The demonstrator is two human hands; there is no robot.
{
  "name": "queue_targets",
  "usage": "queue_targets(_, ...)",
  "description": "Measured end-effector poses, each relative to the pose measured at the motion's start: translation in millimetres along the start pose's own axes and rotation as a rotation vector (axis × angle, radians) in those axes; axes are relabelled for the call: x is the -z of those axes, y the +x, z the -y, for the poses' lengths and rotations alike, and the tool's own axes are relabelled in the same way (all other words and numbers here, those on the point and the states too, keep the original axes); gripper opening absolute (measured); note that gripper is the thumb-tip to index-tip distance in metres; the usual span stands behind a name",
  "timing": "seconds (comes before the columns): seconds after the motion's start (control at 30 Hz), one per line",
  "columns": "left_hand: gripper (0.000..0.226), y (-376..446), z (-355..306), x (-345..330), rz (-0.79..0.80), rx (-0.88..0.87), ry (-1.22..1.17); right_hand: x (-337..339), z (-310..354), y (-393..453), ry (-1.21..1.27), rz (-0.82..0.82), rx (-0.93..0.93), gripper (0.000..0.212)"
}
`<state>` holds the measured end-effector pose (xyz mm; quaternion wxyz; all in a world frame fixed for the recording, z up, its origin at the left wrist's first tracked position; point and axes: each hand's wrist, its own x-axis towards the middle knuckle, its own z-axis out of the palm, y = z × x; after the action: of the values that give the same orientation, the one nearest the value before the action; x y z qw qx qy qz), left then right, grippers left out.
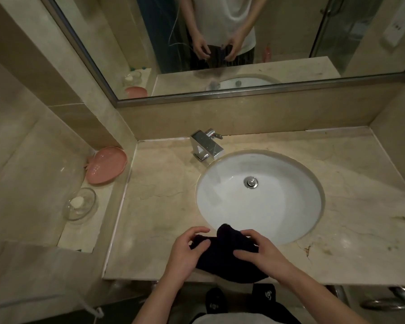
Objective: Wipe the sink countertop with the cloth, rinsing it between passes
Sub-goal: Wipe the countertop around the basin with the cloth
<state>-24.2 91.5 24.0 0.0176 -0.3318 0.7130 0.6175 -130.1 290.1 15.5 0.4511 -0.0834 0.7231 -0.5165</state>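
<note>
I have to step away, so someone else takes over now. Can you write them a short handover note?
Left hand and right hand both grip the dark cloth, bunched at the near edge of the countertop, just in front of the basin.
The faucet shows no water running.
Done: cannot tell from this view.
Left: brown stains remain on the counter's right side; wipe, rinse, repeat.

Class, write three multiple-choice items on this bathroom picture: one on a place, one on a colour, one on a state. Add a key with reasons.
1. Where is the faucet?
A. Behind the basin's left edge
B. On the far right counter
C. On the side shelf

2. The cloth is:
A. White
B. Pink
C. Dark

3. The faucet is:
A. Running
B. Off
C. Missing

Key: 1 A, it stands at the basin rim's back left. 2 C, nearly black between left hand and right hand. 3 B, no water stream shows.
</note>
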Motion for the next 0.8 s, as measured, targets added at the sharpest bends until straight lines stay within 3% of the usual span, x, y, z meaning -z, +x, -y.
queue_targets(0.13, 0.025, -4.4, 28.5, 3.3, -0.086, -0.069, 0.076, -8.9, -16.3, 12.7, -0.329, -0.050, 0.106, 0.025)
queue_targets(0.23, 0.025, -4.3, 41.2, 13.4, -0.197, -0.097, 0.051, -24.7, -18.6, 17.9, -0.297, 0.064, 0.131, 0.026)
queue_targets(0.3, 0.023, 2.5, 47.2, 22.5, -0.223, -0.075, 0.007, -32.7, -29.3, 27.4, -0.357, 0.044, 0.169, 0.027)
queue_targets(0.4, 0.039, 18.4, 66.6, 30.2, -0.083, -0.013, 0.071, -38.4, -55.3, 47.6, -0.828, -0.185, 0.265, 0.044)
queue_targets(0.47, 0.049, 25.8, 83.6, 28.4, -0.011, 0.021, 0.213, -48.1, -68.4, 55.7, -0.982, -0.249, 0.391, 0.051)
queue_targets(0.6, 0.048, 30.9, 98.4, 20.2, -0.099, -0.034, 0.296, -74.0, -83.4, 73.1, -1.103, -0.188, 0.592, 0.051)
queue_targets(0.8, 0.040, 32.1, 105.2, 19.3, -0.154, -0.009, 0.160, -92.4, -78.9, 117.9, -1.080, -0.429, 0.562, 0.029)
